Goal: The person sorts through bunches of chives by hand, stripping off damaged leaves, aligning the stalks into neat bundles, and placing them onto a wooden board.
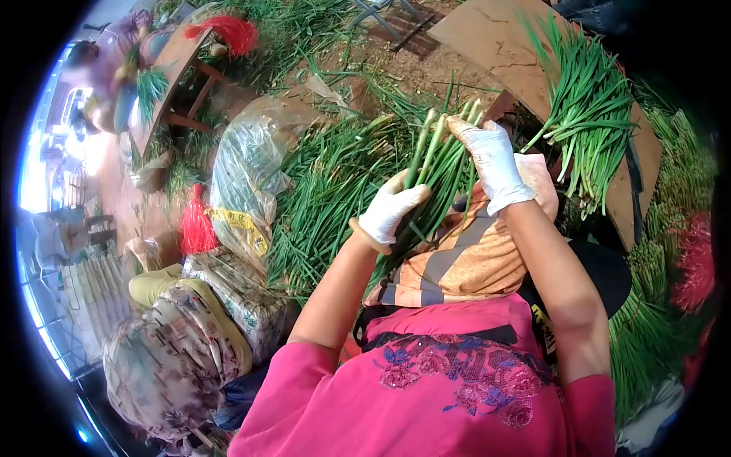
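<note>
My left hand (391, 207), in a white glove, is closed around a bunch of long green stalks (435, 152) with pale ends, like green onions or chives. The pale ends point up and away from me. My right hand (491, 161), also gloved, has its fingers closed at those ends, on the bunch's right side. Which stalks it pinches is partly hidden. Below and left of the bunch lies a large heap of loose green stalks (316, 206). A patterned orange and grey cloth (457, 263) covers my lap under the hands.
A neat pile of greens (582, 114) rests on a wooden board (487, 38) at right. Left are a clear plastic bag (244, 160), red ties (198, 221) and a person in a floral head covering (171, 358). Another person (106, 76) sits by a bench (171, 72).
</note>
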{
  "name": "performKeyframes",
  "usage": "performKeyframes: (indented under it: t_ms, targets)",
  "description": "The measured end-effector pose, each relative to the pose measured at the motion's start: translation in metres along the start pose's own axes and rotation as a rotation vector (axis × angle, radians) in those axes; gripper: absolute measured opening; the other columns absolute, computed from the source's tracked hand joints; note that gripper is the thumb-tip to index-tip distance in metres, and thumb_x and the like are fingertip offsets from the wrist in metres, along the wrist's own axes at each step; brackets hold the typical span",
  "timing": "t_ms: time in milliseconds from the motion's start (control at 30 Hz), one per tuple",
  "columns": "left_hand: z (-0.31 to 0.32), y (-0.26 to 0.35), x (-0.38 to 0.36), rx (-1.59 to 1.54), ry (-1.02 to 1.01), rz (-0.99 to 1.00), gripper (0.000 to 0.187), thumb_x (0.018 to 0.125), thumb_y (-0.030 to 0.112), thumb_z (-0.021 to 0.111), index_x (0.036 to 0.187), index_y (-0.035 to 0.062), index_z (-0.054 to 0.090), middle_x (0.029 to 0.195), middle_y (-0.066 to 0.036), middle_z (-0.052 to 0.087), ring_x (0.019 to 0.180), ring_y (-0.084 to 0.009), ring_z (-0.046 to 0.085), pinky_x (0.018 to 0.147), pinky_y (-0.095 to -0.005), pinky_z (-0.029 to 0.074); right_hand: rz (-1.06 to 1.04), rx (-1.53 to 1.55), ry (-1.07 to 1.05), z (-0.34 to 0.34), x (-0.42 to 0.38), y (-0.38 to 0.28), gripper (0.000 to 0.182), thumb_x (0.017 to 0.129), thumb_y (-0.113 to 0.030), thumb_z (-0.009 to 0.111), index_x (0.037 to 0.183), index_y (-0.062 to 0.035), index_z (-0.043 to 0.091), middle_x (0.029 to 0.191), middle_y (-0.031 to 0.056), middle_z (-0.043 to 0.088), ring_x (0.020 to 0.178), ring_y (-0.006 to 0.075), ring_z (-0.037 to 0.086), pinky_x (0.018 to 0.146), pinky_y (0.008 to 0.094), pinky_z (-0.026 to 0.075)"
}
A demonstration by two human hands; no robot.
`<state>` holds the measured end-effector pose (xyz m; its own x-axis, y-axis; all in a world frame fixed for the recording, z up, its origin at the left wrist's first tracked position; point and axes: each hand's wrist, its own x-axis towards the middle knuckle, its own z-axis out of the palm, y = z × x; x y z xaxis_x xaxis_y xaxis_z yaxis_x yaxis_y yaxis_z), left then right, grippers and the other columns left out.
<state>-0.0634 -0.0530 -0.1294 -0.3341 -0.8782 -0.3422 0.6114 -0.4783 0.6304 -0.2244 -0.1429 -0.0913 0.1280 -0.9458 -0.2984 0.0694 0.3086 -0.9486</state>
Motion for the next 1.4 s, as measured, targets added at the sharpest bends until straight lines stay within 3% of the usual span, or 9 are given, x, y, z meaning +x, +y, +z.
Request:
performKeyframes:
  t_ms: [433,667,767,933,1033,1100,1200,1333,1400]
  targets:
    - [-0.004,0.040,0.037,0.202,0.105,0.119,0.038,0.078,0.018,0.074,0.111,0.0047,0.061,0.096,-0.006,0.067,0.085,-0.0152,0.064,0.077,-0.0301,0.052,-0.025,-0.092,-0.074,0.011,0.001,-0.020,0.019,0.084,-0.018,0.070,0.088,0.0004,0.069,0.075,0.0054,0.067,0.066,0.0097,0.060,0.063,0.0237,0.047]
    - [-0.014,0.101,0.040,0.353,0.112,0.140,0.024,0.086,0.013,0.063,0.107,0.0001,0.061,0.090,-0.009,0.068,0.071,-0.0143,0.067,0.051,-0.0247,0.050,-0.211,-0.155,-0.059,-0.011,0.031,-0.047,0.030,0.091,-0.029,0.060,0.104,-0.0027,0.068,0.071,0.0062,0.065,0.065,0.0126,0.059,0.065,0.0267,0.047]
    - [0.010,0.118,0.049,0.513,-0.012,0.165,0.045,0.081,0.030,0.072,0.114,0.0034,0.057,0.094,-0.006,0.067,0.084,-0.0109,0.065,0.056,-0.0215,0.047,-0.895,-0.607,-0.108,-0.010,0.054,-0.053,0.029,0.092,-0.031,0.057,0.092,-0.0021,0.064,0.079,0.0081,0.066,0.065,0.0138,0.060,0.065,0.0280,0.047]
    - [0.048,0.109,0.064,0.520,-0.187,-0.053,0.048,0.076,0.028,0.077,0.114,0.0033,0.059,0.093,-0.008,0.067,0.081,-0.0155,0.065,0.072,-0.0305,0.055,-0.311,-0.283,-0.163,0.029,0.044,-0.084,0.044,0.080,-0.042,0.069,0.105,-0.0062,0.066,0.086,0.0084,0.067,0.075,0.0153,0.062,0.075,0.0291,0.049]
    - [0.045,0.130,0.069,0.619,-0.029,0.176,0.036,0.076,0.022,0.074,0.106,0.0042,0.063,0.085,-0.006,0.066,0.071,-0.0147,0.062,0.064,-0.0279,0.051,-0.279,0.180,-0.212,0.060,0.058,-0.101,0.021,0.084,-0.005,0.057,0.104,-0.0015,0.062,0.092,0.0069,0.064,0.080,0.0139,0.059,0.069,0.0258,0.048]
    - [0.029,0.160,0.077,0.399,0.059,0.410,0.027,0.079,0.021,0.071,0.099,0.0048,0.066,0.087,-0.004,0.066,0.076,-0.0138,0.062,0.070,-0.0288,0.050,-0.390,-0.174,-0.421,0.055,0.058,-0.086,0.045,0.081,-0.043,0.067,0.102,-0.0032,0.065,0.089,0.0079,0.068,0.071,0.0153,0.062,0.075,0.0286,0.049]
    - [-0.011,0.238,0.073,0.054,0.336,0.677,0.020,0.078,0.025,0.072,0.087,0.0081,0.064,0.085,-0.007,0.065,0.077,-0.0259,0.060,0.077,-0.0424,0.050,-0.115,-0.685,-0.601,0.072,0.018,-0.078,0.037,0.085,-0.038,0.062,0.100,-0.0046,0.066,0.087,0.0059,0.069,0.070,0.0147,0.061,0.072,0.0296,0.048]
    - [-0.075,0.294,0.014,-0.191,0.343,0.634,0.018,0.082,0.023,0.066,0.091,0.0071,0.065,0.092,-0.011,0.067,0.083,-0.0321,0.062,0.085,-0.0507,0.049,-0.030,-0.687,-0.635,0.037,0.020,-0.037,0.033,0.089,-0.035,0.058,0.090,-0.0025,0.066,0.073,0.0061,0.066,0.066,0.0123,0.059,0.061,0.0315,0.046]
    - [-0.098,0.281,-0.004,-0.232,0.687,0.873,0.027,0.085,0.020,0.063,0.109,0.0075,0.064,0.102,-0.009,0.067,0.095,-0.0287,0.062,0.092,-0.0498,0.047,0.087,-0.455,-0.563,0.012,0.023,-0.027,0.032,0.091,-0.034,0.057,0.090,-0.0032,0.066,0.071,0.0045,0.064,0.063,0.0096,0.057,0.055,0.0277,0.044]
